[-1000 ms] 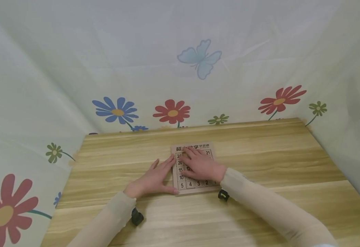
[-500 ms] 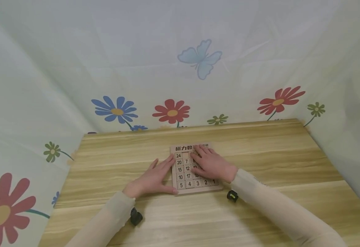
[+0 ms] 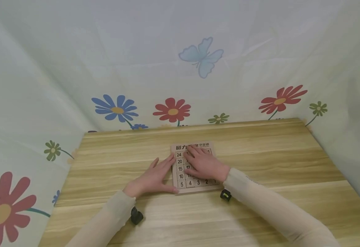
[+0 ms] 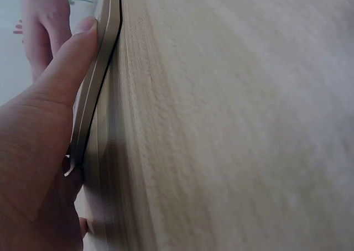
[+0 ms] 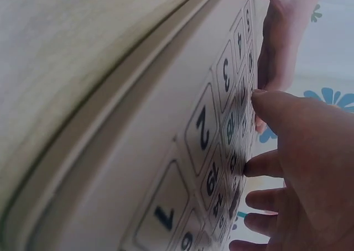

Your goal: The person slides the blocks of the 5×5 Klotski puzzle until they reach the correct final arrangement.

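Note:
A wooden number slide puzzle (image 3: 198,190) lies flat on the table, with square numbered tiles and dark lettering along its far edge. Beside its left edge is my left hand (image 3: 153,178), fingers extended along that side and thumb (image 4: 74,60) on the near left corner. Over the middle of the board, my right hand (image 3: 206,165) touches the tiles with spread, lightly bent fingers and hides several of them. Tile 24 (image 3: 178,154) and tile 5 (image 3: 181,184) show in the left column. From the right wrist, tile 2 (image 5: 203,128) and tile 1 (image 5: 164,215) appear close up.
The wood-grain table (image 3: 260,151) extends around the puzzle on all sides. Behind it and at both sides hangs a pale cloth (image 3: 136,51) printed with flowers and a blue butterfly. A small black device (image 3: 136,216) sits on the left wrist, another (image 3: 225,195) on the right.
My right hand slid right across the tiles, baring an unfilled slot near the top left half a second ago, then came back left over it. The left hand stays in place.

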Available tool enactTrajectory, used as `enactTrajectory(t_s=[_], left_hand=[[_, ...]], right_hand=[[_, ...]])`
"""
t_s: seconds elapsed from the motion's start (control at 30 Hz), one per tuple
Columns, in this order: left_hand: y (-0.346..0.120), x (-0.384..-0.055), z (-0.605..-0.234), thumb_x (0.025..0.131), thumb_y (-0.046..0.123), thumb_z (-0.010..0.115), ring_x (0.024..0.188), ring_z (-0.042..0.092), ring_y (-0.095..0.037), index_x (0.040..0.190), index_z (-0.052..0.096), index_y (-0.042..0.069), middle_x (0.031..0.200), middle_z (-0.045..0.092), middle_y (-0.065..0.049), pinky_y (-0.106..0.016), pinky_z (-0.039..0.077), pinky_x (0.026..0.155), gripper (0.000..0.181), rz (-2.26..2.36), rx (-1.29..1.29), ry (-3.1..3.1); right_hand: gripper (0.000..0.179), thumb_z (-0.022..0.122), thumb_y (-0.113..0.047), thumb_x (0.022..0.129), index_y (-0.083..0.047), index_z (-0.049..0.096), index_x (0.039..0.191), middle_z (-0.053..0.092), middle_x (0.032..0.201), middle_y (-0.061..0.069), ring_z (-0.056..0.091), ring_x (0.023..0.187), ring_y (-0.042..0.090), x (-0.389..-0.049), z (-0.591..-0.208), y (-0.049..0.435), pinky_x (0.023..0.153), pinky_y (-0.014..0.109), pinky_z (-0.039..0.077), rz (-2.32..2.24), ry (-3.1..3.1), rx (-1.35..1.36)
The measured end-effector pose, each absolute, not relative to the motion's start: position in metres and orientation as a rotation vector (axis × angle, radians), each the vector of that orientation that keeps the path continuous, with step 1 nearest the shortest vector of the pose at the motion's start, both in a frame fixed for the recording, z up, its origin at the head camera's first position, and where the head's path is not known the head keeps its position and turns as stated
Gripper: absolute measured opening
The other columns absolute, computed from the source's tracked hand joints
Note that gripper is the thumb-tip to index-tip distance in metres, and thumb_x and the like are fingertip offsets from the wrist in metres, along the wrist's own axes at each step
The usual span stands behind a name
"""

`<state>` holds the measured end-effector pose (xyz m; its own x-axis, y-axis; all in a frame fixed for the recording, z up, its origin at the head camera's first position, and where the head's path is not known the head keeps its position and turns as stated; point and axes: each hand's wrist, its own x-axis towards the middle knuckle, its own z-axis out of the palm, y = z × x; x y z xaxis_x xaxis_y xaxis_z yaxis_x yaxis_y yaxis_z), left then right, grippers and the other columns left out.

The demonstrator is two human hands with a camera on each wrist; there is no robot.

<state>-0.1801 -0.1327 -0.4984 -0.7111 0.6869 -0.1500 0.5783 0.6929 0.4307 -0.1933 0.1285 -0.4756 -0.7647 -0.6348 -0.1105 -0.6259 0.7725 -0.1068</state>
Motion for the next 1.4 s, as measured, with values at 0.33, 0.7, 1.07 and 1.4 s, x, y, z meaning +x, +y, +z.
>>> enactTrajectory(t_s=[0.33,0.7,1.07,1.4], left_hand=[[-0.131,-0.180,-0.497,0.082,0.078,0.070,0.161,0.012,-0.025,0.168,0.014,0.007,0.176,0.002,-0.007,-0.057,0.001,0.129,0.125,0.534,0.988,2.598],[-0.132,-0.180,-0.497,0.081,0.078,0.070,0.161,0.013,-0.027,0.167,0.014,0.006,0.175,0.002,-0.008,-0.058,0.001,0.129,0.125,0.532,0.991,2.601],[-0.132,-0.178,-0.493,0.082,0.076,0.071,0.160,0.013,-0.027,0.167,0.015,0.006,0.175,0.004,-0.009,-0.059,0.002,0.129,0.123,0.533,0.998,2.606],[-0.132,-0.179,-0.495,0.081,0.078,0.070,0.160,0.014,-0.027,0.167,0.017,0.006,0.175,0.005,-0.009,-0.061,0.003,0.128,0.124,0.552,0.999,2.607]], right_hand=[[0.071,0.055,-0.049,0.105,0.000,0.045,0.156,0.035,0.163,0.028,0.031,0.152,0.045,-0.186,-0.475,0.158,0.122,0.062,0.031,-0.162,2.898,-0.961],[0.072,0.055,-0.051,0.105,0.002,0.047,0.154,0.035,0.163,0.029,0.032,0.151,0.048,-0.184,-0.474,0.171,0.119,0.063,0.035,-0.139,2.916,-0.954],[0.079,0.050,-0.057,0.105,0.002,0.041,0.157,0.030,0.166,0.026,0.026,0.155,0.045,-0.188,-0.473,0.147,0.124,0.061,0.027,-0.166,2.845,-0.949],[0.073,0.056,-0.052,0.104,0.002,0.048,0.153,0.035,0.163,0.029,0.031,0.152,0.047,-0.184,-0.467,0.160,0.122,0.064,0.029,-0.228,2.900,-0.913]])
